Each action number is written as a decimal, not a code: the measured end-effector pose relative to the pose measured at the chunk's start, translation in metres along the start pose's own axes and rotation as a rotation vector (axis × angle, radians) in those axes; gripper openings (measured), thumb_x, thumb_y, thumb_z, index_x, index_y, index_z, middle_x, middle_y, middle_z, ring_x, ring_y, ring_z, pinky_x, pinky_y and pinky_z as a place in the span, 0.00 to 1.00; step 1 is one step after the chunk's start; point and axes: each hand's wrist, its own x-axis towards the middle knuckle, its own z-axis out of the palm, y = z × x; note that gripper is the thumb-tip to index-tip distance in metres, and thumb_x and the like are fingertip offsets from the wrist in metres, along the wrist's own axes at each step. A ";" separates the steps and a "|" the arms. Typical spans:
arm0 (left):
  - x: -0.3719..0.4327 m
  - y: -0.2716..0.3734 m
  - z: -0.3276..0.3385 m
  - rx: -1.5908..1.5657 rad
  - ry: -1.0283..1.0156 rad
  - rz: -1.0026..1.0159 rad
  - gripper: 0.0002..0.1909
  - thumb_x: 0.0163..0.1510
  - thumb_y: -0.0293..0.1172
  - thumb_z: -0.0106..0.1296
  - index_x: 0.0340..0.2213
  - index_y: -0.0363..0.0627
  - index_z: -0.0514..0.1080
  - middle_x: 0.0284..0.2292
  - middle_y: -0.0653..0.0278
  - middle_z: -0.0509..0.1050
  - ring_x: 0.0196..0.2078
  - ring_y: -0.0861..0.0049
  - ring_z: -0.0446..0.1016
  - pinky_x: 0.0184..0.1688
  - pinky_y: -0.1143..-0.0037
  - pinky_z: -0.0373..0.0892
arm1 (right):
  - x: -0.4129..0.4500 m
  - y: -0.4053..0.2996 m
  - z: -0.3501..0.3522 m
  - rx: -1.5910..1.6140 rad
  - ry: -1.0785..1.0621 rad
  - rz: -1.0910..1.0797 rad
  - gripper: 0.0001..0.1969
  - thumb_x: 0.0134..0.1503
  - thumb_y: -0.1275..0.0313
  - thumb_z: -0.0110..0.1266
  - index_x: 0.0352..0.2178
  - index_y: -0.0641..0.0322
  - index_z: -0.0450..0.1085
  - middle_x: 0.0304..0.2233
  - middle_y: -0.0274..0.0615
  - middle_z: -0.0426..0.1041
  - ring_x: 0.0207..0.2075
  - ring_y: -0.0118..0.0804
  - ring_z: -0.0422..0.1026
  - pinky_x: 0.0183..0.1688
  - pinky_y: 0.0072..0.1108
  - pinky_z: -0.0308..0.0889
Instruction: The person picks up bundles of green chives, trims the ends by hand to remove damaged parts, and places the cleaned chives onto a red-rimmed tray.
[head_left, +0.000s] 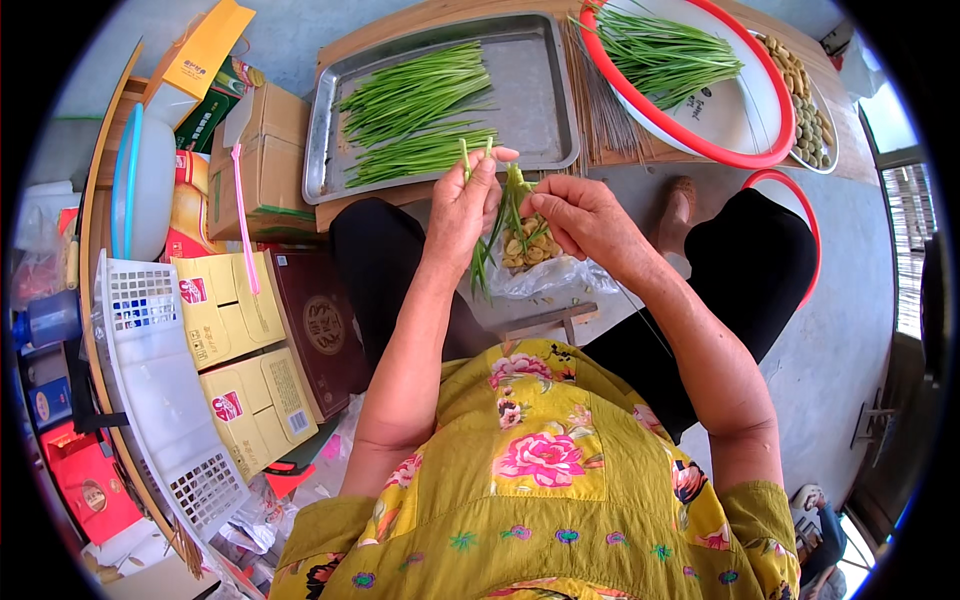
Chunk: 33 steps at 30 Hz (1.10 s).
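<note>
My left hand (466, 206) holds a few green stalks, like garlic chives, upright between thumb and fingers. Their pale cut ends stick up above the thumb and leafy ends hang below. Beside it, my right hand (581, 214) pinches the top of a small green bunch (513, 196) that hangs between the hands. Beyond them, two piles of long green stalks (420, 90) lie in a metal tray (525, 154). More stalks (667, 56) rest in a red-rimmed white basin (750, 154). Below the hands, a clear plastic bag (551, 276) holds brownish-yellow sliced pieces (525, 251).
Thin brown sticks (600, 105) lie between tray and basin on the wooden table (847, 161). An oval plate (825, 163) of small food pieces stands at right. Cardboard boxes (266, 165) and a white plastic basket (154, 375) are at left. A person (825, 544) appears at lower right.
</note>
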 end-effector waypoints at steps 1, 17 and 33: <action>0.000 0.000 0.000 0.010 -0.009 0.002 0.15 0.63 0.39 0.37 0.42 0.43 0.69 0.16 0.77 0.54 0.14 0.93 0.48 0.15 0.87 0.46 | 0.000 -0.001 0.000 -0.003 0.000 0.007 0.11 0.60 0.69 0.45 0.29 0.65 0.69 0.10 0.27 0.58 0.11 0.18 0.55 0.14 0.14 0.49; 0.005 -0.009 -0.001 0.319 0.150 0.204 0.11 0.61 0.34 0.43 0.34 0.42 0.73 0.16 0.78 0.57 0.19 0.91 0.52 0.20 0.84 0.51 | 0.000 0.000 0.000 0.030 0.003 0.019 0.10 0.60 0.69 0.45 0.29 0.66 0.69 0.10 0.28 0.58 0.11 0.18 0.55 0.15 0.15 0.50; 0.003 -0.009 0.001 0.546 0.243 0.311 0.12 0.61 0.36 0.42 0.34 0.45 0.74 0.16 0.77 0.59 0.19 0.91 0.52 0.20 0.85 0.52 | 0.000 0.001 0.000 0.040 0.003 0.016 0.11 0.60 0.70 0.45 0.28 0.66 0.69 0.10 0.28 0.58 0.12 0.18 0.55 0.15 0.15 0.50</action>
